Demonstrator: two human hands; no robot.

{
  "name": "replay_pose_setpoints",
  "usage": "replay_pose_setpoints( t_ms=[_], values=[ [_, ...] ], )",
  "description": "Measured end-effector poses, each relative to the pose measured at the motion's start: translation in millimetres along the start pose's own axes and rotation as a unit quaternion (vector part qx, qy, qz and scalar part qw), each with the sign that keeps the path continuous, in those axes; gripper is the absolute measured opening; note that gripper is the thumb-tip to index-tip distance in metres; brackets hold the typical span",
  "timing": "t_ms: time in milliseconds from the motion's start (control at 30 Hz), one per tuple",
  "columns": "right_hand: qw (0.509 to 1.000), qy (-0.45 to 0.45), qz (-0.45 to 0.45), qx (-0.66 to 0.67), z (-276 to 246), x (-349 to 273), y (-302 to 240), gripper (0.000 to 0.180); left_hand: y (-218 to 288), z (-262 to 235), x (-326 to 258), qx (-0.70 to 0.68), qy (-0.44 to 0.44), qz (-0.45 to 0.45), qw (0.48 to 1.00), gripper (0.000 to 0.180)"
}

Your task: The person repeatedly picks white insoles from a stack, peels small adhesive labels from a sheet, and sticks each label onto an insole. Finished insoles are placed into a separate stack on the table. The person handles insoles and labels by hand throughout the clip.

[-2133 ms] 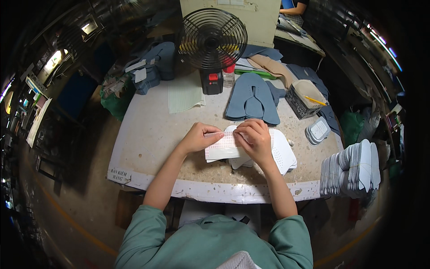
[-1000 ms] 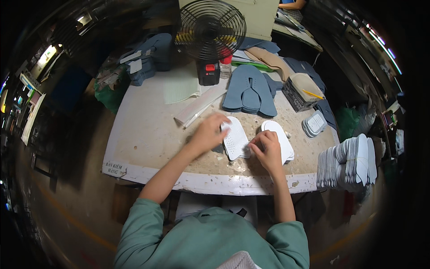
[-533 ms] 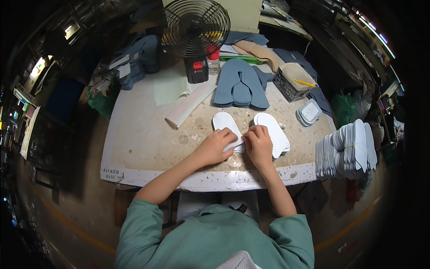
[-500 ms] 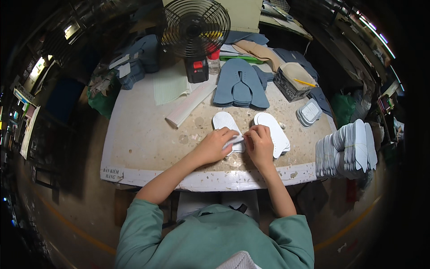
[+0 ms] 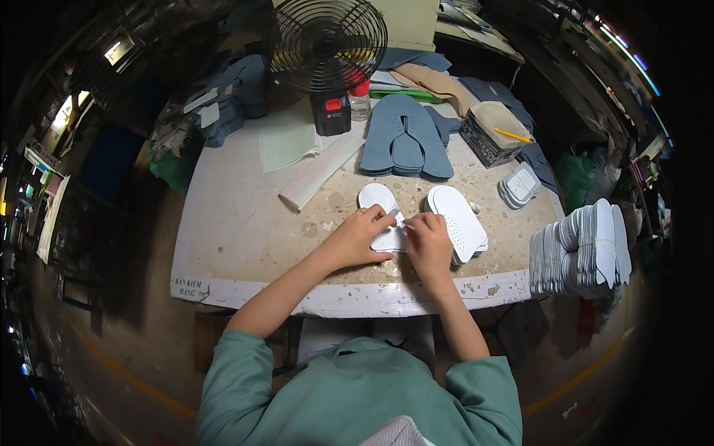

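A white insole-shaped piece (image 5: 385,239) with small punched holes lies on the worktable before me, its rounded end pointing away. My left hand (image 5: 362,236) grips it from the left, fingers curled over its middle and thumb by its near end. Close to its right edge, my right hand (image 5: 429,241) has thumb and fingertips pinched together. Whatever is in that pinch is too small or hidden to make out. Just right of it sits a low stack of similar white pieces (image 5: 460,221), the top one dotted with holes.
Blue-grey shoe uppers (image 5: 405,137) are stacked farther back. A black fan (image 5: 331,111), a bottle (image 5: 359,100) and a box with a yellow pencil (image 5: 491,141) stand behind. Tied white pieces (image 5: 580,249) rise at the right edge; small pale pieces (image 5: 519,186) lie nearby.
The white piece that my left hand held bent up now lies flatter, its holes showing. Both hands stay close together over it. The whole view has shifted slightly.
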State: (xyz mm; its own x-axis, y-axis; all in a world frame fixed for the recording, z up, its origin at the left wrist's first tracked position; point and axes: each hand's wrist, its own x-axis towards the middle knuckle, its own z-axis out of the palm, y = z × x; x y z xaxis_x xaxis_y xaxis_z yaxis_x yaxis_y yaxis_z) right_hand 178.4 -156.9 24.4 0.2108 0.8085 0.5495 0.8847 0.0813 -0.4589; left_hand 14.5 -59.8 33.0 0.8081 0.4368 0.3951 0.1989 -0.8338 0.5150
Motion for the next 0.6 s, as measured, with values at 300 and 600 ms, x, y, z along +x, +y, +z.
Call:
replay_pose_setpoints(
  t_ms=[300, 600],
  values=[
    [0.990, -0.083, 0.082, 0.077, -17, 5, 8, 0.049, 0, 4, -1, 0.020, -0.036, -0.050, 0.998, 0.041],
    [0.998, -0.023, 0.044, -0.043, -3, 2, 3, 0.050, 24, 11, -6, 0.093, -0.018, -0.051, 0.994, 0.040]
  ],
)
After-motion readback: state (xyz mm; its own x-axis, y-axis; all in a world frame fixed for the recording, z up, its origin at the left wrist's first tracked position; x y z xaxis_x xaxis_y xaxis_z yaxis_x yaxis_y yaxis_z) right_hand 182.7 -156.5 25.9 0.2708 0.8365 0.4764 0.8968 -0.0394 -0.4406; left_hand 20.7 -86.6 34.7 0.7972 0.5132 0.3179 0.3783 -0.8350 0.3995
